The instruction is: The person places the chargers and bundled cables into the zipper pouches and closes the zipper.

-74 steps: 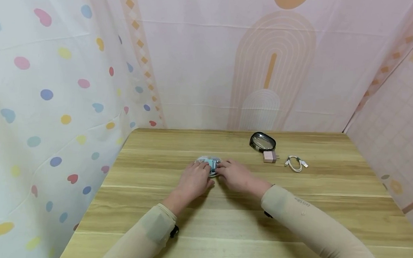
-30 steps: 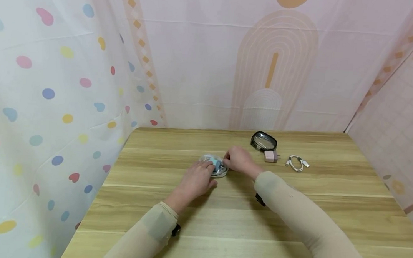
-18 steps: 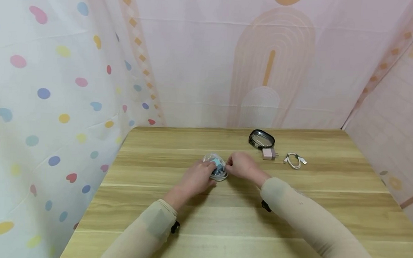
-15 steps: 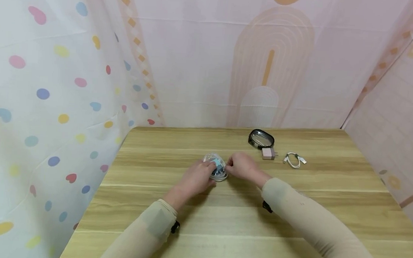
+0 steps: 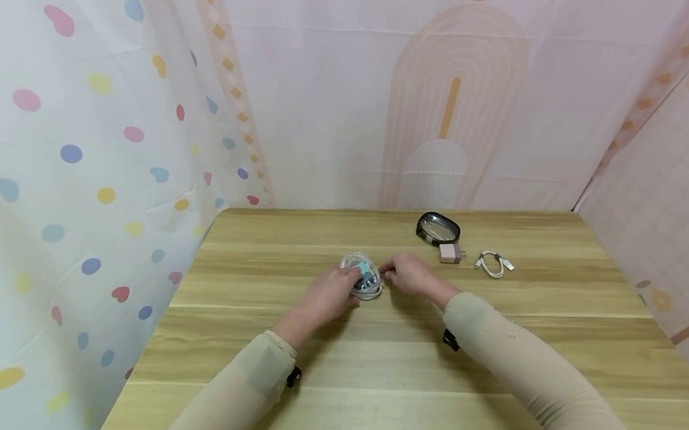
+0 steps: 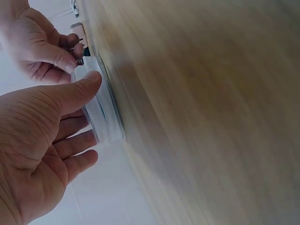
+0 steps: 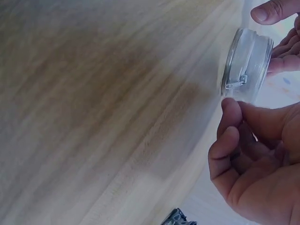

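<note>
Hanging cloths back the scene, the widest a pale pink patterned cloth [image 5: 320, 105] behind, with a white cloth printed with coloured dots [image 5: 94, 133] down the left. In front of them spreads a wood-grain table [image 5: 371, 402]. Two beige sleeves [image 5: 523, 357] reach in over its near part, a dark band showing at each wrist. The left hand [image 5: 325, 297] grips a clear case [image 7: 248, 61], its thumb against the zippered side wall and its fingers at the opposite side. The right hand [image 5: 414, 274] is at the other end of the case, fingers curled, with thumb and fingertip pressed together right at the edge; whether they pinch part of the case cannot be told. The case, rounded with transparent faces, rests on the table between the two hands, near the middle of its width. Beyond it to the right lies a black-rimmed case [image 5: 438, 228], rounded too, with a see-through top. Further right is a coiled white cable [image 5: 494, 264] with a dark tie. Just in front of the black rim sits a pink charger [image 5: 450, 253], prongs to the right. Light blue contents [image 5: 364, 269] show through the gripped case. Smallest is a metal zipper pull [image 7: 236, 83] on its side wall, near the right fingertips.
</note>
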Action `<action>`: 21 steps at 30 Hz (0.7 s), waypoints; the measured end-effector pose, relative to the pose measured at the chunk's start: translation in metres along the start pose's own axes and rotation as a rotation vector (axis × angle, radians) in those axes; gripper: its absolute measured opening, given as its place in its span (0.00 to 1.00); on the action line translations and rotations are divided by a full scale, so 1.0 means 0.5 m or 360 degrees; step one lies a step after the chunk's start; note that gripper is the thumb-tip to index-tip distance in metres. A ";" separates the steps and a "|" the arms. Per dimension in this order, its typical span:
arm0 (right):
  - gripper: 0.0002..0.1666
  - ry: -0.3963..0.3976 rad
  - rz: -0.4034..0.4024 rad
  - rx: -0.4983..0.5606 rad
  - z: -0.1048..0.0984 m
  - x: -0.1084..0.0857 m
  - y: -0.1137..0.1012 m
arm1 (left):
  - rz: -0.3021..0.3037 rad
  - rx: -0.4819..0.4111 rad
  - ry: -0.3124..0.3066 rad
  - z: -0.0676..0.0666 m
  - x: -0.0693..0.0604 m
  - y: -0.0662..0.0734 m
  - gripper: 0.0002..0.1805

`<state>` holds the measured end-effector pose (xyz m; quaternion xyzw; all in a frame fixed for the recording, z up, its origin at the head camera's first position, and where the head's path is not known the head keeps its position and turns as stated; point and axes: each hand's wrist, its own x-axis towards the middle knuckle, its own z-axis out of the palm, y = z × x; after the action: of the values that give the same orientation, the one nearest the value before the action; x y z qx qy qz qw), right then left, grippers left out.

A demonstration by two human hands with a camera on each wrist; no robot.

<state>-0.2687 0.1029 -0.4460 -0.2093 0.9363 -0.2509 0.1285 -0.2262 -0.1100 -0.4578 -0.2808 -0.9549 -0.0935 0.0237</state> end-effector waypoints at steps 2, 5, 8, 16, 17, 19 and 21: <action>0.13 -0.0031 -0.0035 0.0020 0.000 -0.002 0.002 | -0.0012 -0.0010 -0.0019 0.000 0.000 0.001 0.27; 0.11 -0.0056 -0.0029 0.0070 0.005 0.001 0.007 | -0.0029 -0.0013 -0.0035 0.000 -0.001 0.003 0.27; 0.10 -0.0040 -0.0004 0.0096 0.009 0.002 0.011 | -0.0037 -0.0011 -0.0037 -0.001 -0.001 0.004 0.27; 0.03 -0.0010 -0.0038 0.0038 0.013 -0.004 0.008 | -0.0029 -0.0011 -0.0028 -0.001 -0.002 0.007 0.25; 0.02 -0.0004 -0.0047 0.0031 0.014 -0.005 0.008 | -0.0030 -0.0006 -0.0027 0.000 -0.002 0.008 0.25; 0.03 0.0011 -0.0065 0.0009 0.015 -0.006 0.008 | -0.0035 0.0004 -0.0029 0.001 -0.002 0.008 0.26; 0.04 0.0021 -0.0083 -0.0014 0.017 -0.006 0.008 | -0.0038 0.0011 -0.0032 0.002 -0.001 0.007 0.26</action>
<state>-0.2645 0.1038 -0.4550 -0.2327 0.9325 -0.2515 0.1147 -0.2238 -0.1070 -0.4582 -0.2704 -0.9587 -0.0876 0.0140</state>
